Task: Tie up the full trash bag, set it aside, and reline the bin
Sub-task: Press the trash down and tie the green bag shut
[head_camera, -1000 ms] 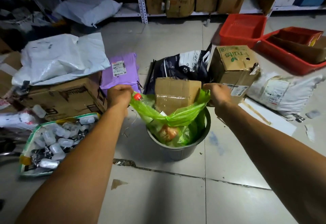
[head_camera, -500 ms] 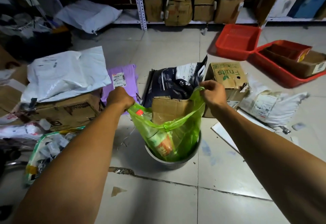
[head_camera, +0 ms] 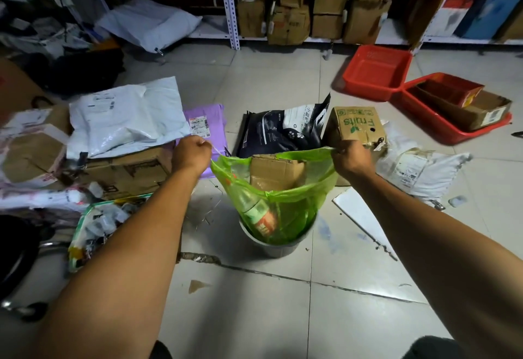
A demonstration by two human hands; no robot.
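A translucent green trash bag [head_camera: 308,189] hangs half out of a small grey metal bin [head_camera: 278,248] on the tiled floor. Inside the bag I see a folded cardboard piece [head_camera: 276,170] and a bottle with a red label [head_camera: 259,214]. My left hand [head_camera: 191,155] pinches the bag's left rim, with a thin white drawstring showing at my fingers. My right hand [head_camera: 351,157] grips the bag's right rim. The rim is stretched wide between both hands, above the bin. The bag's bottom still sits inside the bin.
Behind the bin lie a dark pet-food bag [head_camera: 283,129], a "Fruits" carton [head_camera: 358,128] and a purple mailer [head_camera: 205,121]. Boxes and white mailers [head_camera: 124,116] crowd the left; a bag of small bottles [head_camera: 102,222] lies beside my left arm. Red trays [head_camera: 377,71] sit at the right.
Both hands have risen and pulled the green bag higher out of the bin. The bag now hangs taller and its rim is stretched wider.
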